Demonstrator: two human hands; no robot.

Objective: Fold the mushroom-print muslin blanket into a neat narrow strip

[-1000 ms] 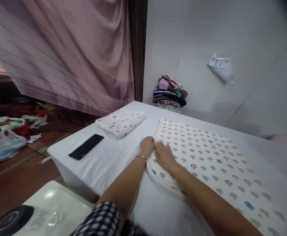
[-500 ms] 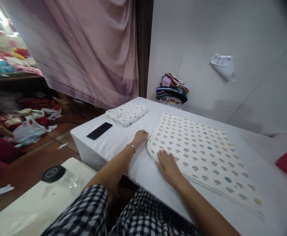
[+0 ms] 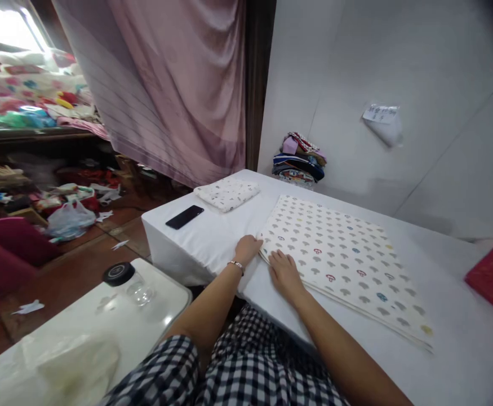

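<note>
The left hand (image 3: 247, 249) touched the corner of the mushroom-print cloth (image 3: 334, 254); whether its fingers pinched fabric, one could not tell. Just right of that grip, the right hand (image 3: 286, 274) lay unclenched on the cloth's edge. The cloth spread rightward from both; a black phone (image 3: 185, 216) lay left of them.

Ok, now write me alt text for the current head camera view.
A person's left hand is curled at the left corner of a white mushroom-print cloth on a white-covered table, while the right hand rests on the cloth's near edge. Farther left lie a black phone and a folded print cloth; a fabric stack sits by the wall.
</note>
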